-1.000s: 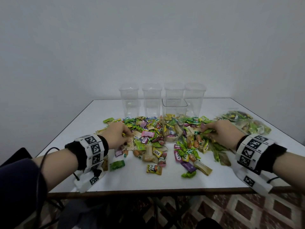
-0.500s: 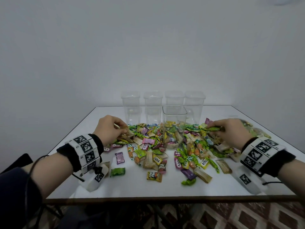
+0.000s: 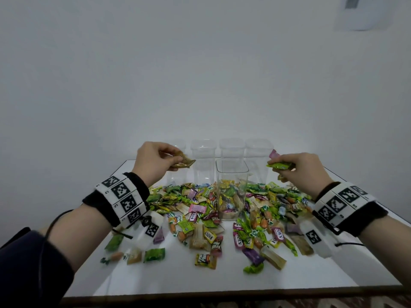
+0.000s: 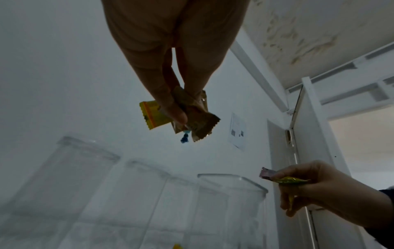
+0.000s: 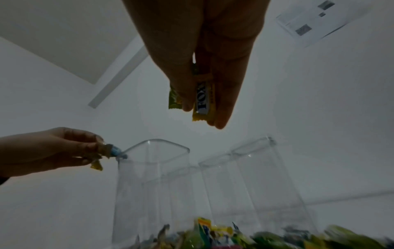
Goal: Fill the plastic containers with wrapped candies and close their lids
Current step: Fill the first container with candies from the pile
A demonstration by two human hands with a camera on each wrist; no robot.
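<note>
Pinching a small bunch of gold and yellow wrapped candies (image 3: pixel 182 162), the left hand (image 3: pixel 153 162) is raised above the table (image 3: pixel 200 278), fingers curled narrow around the wrappers; the left wrist view shows thumb and fingertips (image 4: pixel 177 114) closed on them, a blue twist end hanging below. The right hand (image 3: pixel 298 172) also narrow, gripping green and yellow candies (image 3: pixel 279 166) with a pink one (image 3: pixel 274 154) sticking out past the fingertips. The open container (image 3: pixel 232 190) stands between and below both sets of fingers, partly filled, no lid on it. Left-hand candies are just left of its rim, right-hand ones off to its right. Beyond the fingers, a row of four lidded empty containers (image 3: pixel 203 161). Under and in front of both hands, loose candy pile (image 3: pixel 200 210) spread around the open container's base. Marker wristbands (image 3: pixel 121 196) on both wrists.
</note>
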